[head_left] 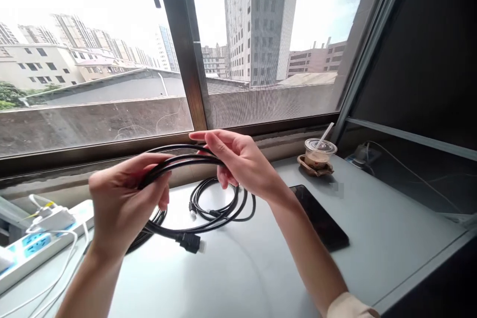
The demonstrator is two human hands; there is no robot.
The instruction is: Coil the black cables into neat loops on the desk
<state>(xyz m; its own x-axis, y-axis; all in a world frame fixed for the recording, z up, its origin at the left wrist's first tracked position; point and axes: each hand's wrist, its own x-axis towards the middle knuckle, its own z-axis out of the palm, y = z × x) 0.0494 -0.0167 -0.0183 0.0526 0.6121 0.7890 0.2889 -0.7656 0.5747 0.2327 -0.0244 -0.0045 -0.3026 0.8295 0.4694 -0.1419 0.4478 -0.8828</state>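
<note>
A coiled black HDMI cable (201,231) hangs in loops between my two hands above the desk. My left hand (128,194) is closed round the loops on their left side. On the upper right of the coil, my right hand (238,159) grips the strands between thumb and fingers, the index finger pointing left. The cable's black plug (191,242) with a pale cap dangles at the bottom of the loops. Behind it, a second coiled black cable (197,194) lies on the desk. More black cable (139,243) rests beneath my left hand, partly hidden.
On the left stands a white power strip (84,210) with a plugged-in charger (55,218) and white cords. A black phone-like slab (320,218) lies right of my right forearm. Behind it, a lidded drink cup (318,154) sits in a cardboard holder. The window (199,104) borders the desk (208,288).
</note>
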